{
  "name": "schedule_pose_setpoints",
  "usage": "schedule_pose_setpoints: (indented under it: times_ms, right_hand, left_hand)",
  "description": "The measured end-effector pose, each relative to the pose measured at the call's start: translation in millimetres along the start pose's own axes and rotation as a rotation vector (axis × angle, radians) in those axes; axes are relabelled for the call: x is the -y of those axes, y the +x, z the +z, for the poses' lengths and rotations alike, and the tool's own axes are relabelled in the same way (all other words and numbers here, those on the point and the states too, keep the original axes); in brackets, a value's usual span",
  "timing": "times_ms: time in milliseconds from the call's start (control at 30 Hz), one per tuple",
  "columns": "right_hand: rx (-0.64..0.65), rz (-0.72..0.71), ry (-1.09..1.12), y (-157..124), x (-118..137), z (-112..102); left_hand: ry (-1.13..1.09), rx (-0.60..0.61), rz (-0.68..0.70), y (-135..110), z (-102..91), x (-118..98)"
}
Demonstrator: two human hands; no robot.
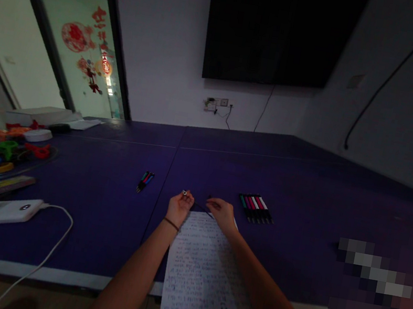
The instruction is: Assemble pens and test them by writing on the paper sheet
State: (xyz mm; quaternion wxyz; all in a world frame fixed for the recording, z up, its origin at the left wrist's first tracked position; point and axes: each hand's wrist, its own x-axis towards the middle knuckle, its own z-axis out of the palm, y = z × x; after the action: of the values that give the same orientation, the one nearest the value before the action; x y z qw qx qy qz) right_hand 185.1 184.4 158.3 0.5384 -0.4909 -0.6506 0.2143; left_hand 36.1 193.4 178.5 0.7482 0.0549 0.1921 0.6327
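Note:
My left hand (pixel 180 207) is closed around a small pen part (pixel 184 192) whose round whitish end shows above the fingers. Facing it, my right hand (pixel 221 213) pinches something small and dark, too unclear to name. A thin dark stick (pixel 203 208), like a pen refill, slants between the hands over the paper's top edge; whether a hand touches it I cannot tell. Under my forearms, a sheet of handwritten paper (pixel 202 271) hangs over the table's front edge. Several pens with coloured barrels (pixel 256 209) lie in a row at right, and a smaller group of pens (pixel 144 182) lies at left.
The purple table (pixel 107 174) reaches back to the wall below a dark television (pixel 276 33). A white power bank (pixel 2 212) with a trailing cable (pixel 63 236) lies at left, near colourful scissors (pixel 0 147) and stacked papers (pixel 45 117). A blurred-out patch (pixel 383 287) covers the right side.

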Motion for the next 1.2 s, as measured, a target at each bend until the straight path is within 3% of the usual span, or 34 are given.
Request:
schedule_pose_setpoints:
  times_ms: [200,400,600,767,933,1200]
  right_hand:
    - [0.048,-0.013,-0.141,1.1,1.6,-4.9]
    - [0.244,-0.041,-0.334,1.6,4.5,-14.7]
    - [0.330,-0.071,-0.474,-0.2,9.1,-16.1]
    - [0.235,-0.142,-0.530,0.4,13.1,-14.7]
    - [0.068,-0.200,-0.293,3.4,16.5,-17.0]
    - [0.095,-0.297,-0.210,1.4,13.6,-12.4]
  left_hand:
    - [0.044,-0.006,0.064,4.7,-4.9,1.2]
    - [0.220,-0.002,0.197,12.0,-9.3,4.3]
    - [0.196,0.014,0.159,9.0,-9.6,4.0]
    - [0.174,-0.013,0.165,7.0,-8.5,4.5]
    - [0.204,-0.016,0.183,4.6,-8.6,4.7]
    - [0.160,0.001,0.158,4.2,-7.4,5.5]
